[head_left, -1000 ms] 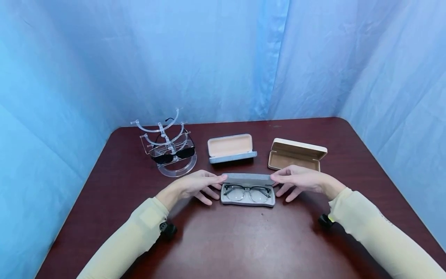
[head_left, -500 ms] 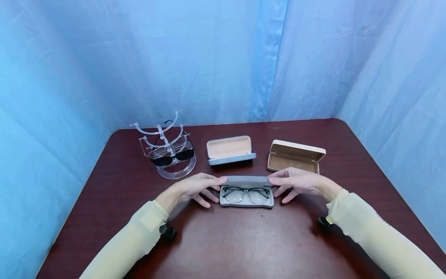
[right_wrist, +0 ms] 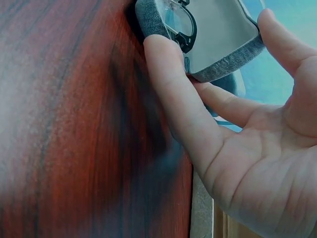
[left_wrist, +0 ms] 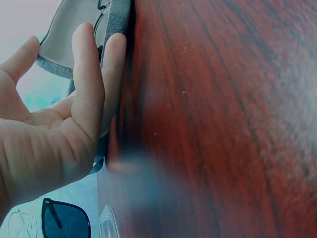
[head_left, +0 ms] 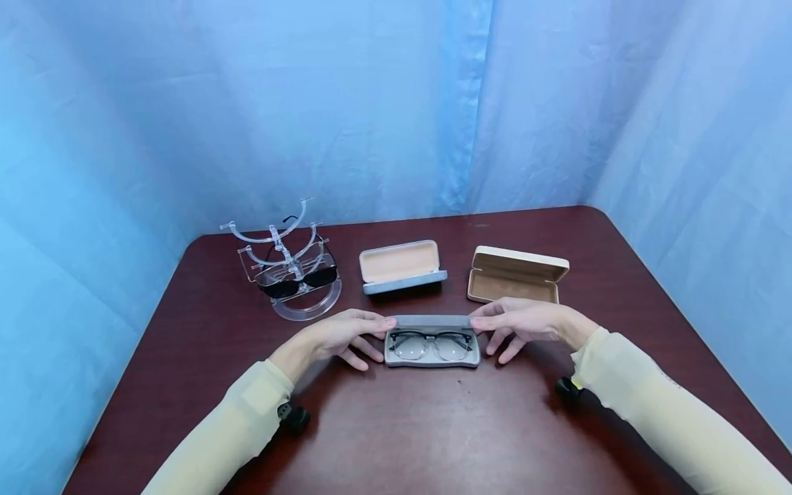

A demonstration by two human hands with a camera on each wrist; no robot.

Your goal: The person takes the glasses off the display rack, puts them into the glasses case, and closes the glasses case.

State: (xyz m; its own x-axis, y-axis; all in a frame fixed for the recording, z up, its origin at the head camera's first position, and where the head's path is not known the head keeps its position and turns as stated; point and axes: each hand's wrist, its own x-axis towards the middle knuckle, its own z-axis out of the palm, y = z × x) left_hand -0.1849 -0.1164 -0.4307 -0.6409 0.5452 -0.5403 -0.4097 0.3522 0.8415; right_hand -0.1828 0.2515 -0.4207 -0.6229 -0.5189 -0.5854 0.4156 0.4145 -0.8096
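A grey glasses case (head_left: 402, 361) lies with its lid raised, a pair of black-browed eyeglasses (head_left: 431, 337) inside. My left hand (head_left: 346, 335) holds the case's left end, thumb at the lid's corner. In the left wrist view, the lid's inner face (left_wrist: 67, 37) shows between the thumb and the other fingers, two of which lie along the base's end. At the right end my right hand (head_left: 526, 325) mirrors this grip. In the right wrist view its thumb (right_wrist: 282, 39) meets the lid's rim, one finger passes behind the lid and another touches the base's side.
Behind the grey case stand a blue case (head_left: 405, 282) with a pink lining and a cream case (head_left: 522, 256) with a brown lining, both with lids up. A clear display stand (head_left: 307, 313) at the left bears sunglasses (head_left: 322, 277) and other eyewear. Blue curtains enclose the table (head_left: 433, 440).
The grey case's lid has tipped a little toward the front, with both hands staying at its ends. The whole scene has shifted slightly left in the head view.
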